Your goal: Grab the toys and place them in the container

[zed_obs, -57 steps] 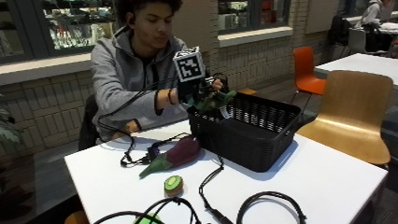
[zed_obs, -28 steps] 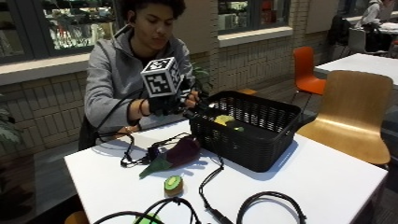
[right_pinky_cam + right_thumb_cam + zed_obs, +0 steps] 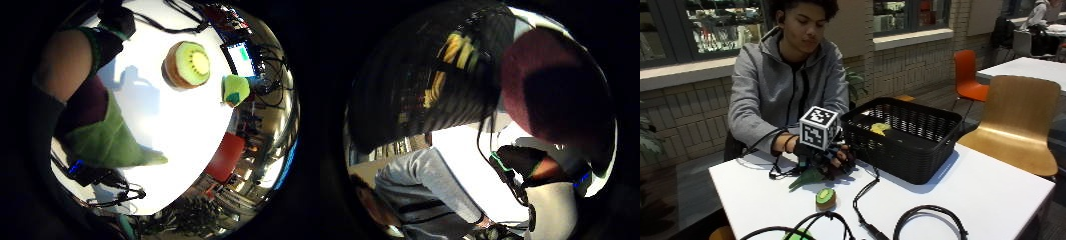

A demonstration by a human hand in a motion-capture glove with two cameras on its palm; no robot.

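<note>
Black-gloved right hand [image 3: 833,159] lies on the toy eggplant [image 3: 814,175] at the table [image 3: 986,200] edge nearest the person, fingers curled over it, just at nine o'clock of the basket [image 3: 906,137]. Risk, as we judge it: the plush slipping or its leafy end snagging the cable [image 3: 863,192] on lifting. Count: one eggplant, one kiwi [image 3: 826,198] at six o'clock of it, one green toy [image 3: 235,90], one yellow toy [image 3: 878,128] in the basket.
</note>
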